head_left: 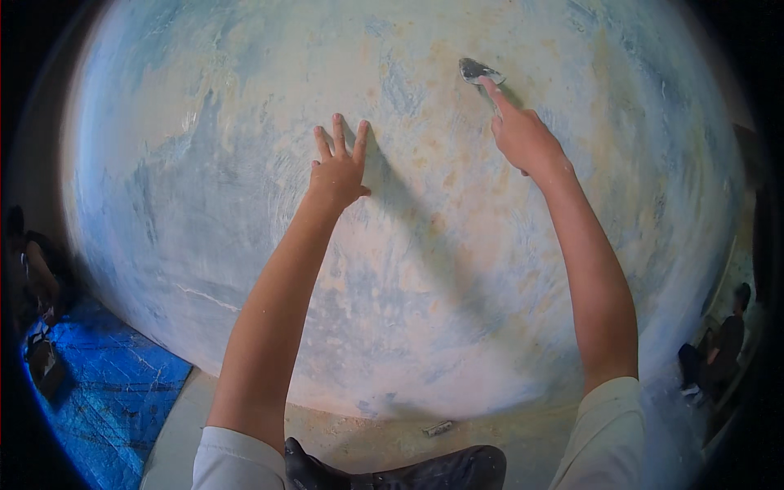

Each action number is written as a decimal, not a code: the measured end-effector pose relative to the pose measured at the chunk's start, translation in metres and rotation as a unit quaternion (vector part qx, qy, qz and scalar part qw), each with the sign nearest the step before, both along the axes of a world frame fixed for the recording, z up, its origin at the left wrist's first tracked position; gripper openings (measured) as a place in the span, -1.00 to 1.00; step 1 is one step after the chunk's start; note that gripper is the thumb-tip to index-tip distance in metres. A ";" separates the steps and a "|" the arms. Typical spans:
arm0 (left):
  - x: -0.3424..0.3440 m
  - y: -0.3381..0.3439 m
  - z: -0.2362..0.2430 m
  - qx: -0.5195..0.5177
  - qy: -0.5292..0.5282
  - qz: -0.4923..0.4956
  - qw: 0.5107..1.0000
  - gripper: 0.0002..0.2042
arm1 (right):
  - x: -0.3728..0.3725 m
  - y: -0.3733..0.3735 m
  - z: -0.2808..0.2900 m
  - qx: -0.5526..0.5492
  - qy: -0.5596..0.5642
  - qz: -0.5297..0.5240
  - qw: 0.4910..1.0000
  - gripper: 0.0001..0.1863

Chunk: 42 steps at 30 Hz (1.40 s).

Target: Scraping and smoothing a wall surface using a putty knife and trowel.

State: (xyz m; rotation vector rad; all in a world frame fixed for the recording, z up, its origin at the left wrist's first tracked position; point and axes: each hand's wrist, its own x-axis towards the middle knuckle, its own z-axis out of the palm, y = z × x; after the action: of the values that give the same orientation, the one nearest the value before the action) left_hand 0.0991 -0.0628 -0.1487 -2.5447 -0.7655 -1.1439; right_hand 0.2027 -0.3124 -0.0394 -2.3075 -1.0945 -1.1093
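Note:
A large wall surface (408, 269), mottled in pale blue, cream and tan, fills most of the view. My left hand (336, 173) lies against it near the middle, fingers spread, holding nothing. Farther up and to the right, my right hand (527, 140) is closed round a small putty knife (474, 70) with a dark blade. The index finger stretches along the tool toward its blade, which lies at the surface. Most of the handle is hidden in my hand. A long shadow falls on the wall from my left hand down to the right.
A blue tarp (122, 400) covers the floor at lower left, with a person (37, 273) beside it. Another person (723, 343) sits low at the right edge. A small flat object (438, 428) lies on the floor (351, 441) at the wall's foot, before my dark-clothed leg (433, 472).

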 end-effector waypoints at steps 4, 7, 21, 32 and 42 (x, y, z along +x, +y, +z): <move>0.001 0.005 -0.002 0.005 -0.015 0.003 1.000 0.24 | 0.003 -0.009 -0.015 -0.014 -0.013 -0.012 1.000 -0.29; 0.000 0.011 -0.005 0.004 -0.021 0.013 1.000 0.25 | 0.005 -0.016 -0.041 -0.022 0.002 0.010 1.000 -0.28; 0.003 0.010 -0.005 0.021 -0.031 -0.001 0.999 0.24 | 0.005 0.003 -0.011 0.022 -0.003 0.032 0.999 -0.29; 0.000 0.004 -0.002 0.011 -0.006 -0.003 1.000 0.23 | 0.001 0.013 -0.001 0.017 -0.024 0.038 0.999 -0.28; -0.002 0.013 -0.006 0.010 -0.023 0.010 1.000 0.24 | -0.007 -0.005 -0.040 -0.019 0.029 0.011 0.999 -0.32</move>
State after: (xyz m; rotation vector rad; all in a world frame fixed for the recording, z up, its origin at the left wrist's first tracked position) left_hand 0.0967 -0.0498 -0.1551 -2.4970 -0.7851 -1.2004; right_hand 0.1961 -0.3176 -0.0793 -2.3357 -1.1272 -1.0158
